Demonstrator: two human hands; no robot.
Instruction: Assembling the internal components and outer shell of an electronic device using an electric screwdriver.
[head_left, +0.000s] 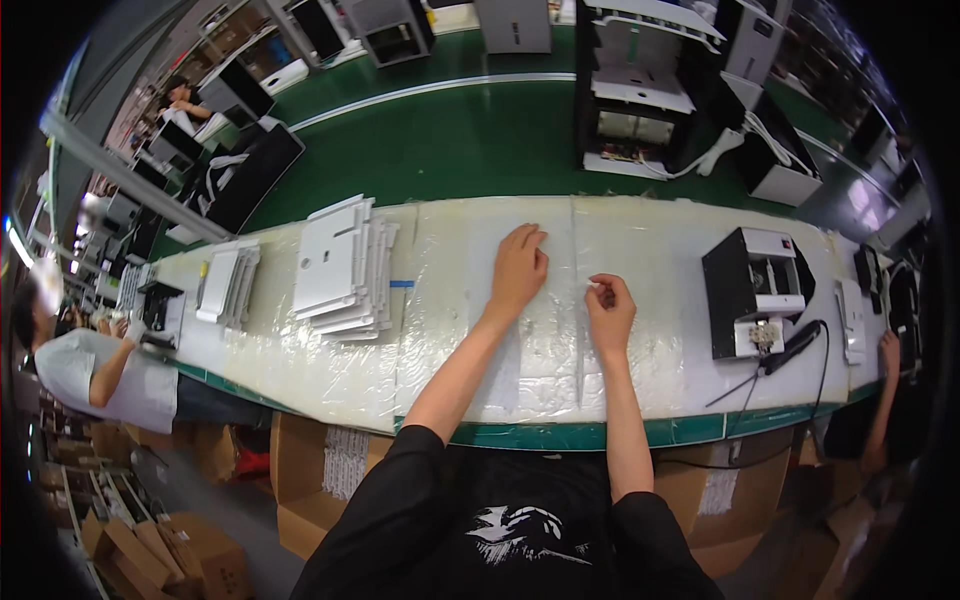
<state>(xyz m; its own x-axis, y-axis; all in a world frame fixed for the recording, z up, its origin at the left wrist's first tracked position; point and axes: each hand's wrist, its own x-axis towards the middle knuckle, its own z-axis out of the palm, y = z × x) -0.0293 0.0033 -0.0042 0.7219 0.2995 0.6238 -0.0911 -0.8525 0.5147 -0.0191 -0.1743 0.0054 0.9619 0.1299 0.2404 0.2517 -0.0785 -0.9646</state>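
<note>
My left hand is over the middle of the plastic-covered bench, its fingers loosely stretched out and the thumb apart; nothing shows in it. To its right and a little nearer, my right hand has its fingers curled, thumb and index finger pinched together. A tiny pale bit seems to show at those fingertips, too small to name. Left of my hands lies a stack of white panels, the closest large thing to my left hand. A black open-sided device stands to the right of my right hand.
A smaller stack of white panels lies farther left. A cordless-looking black tool with a cable rests by the device. Beyond the bench, a green conveyor carries cabinets. Co-workers stand left and right; cardboard boxes are below the bench.
</note>
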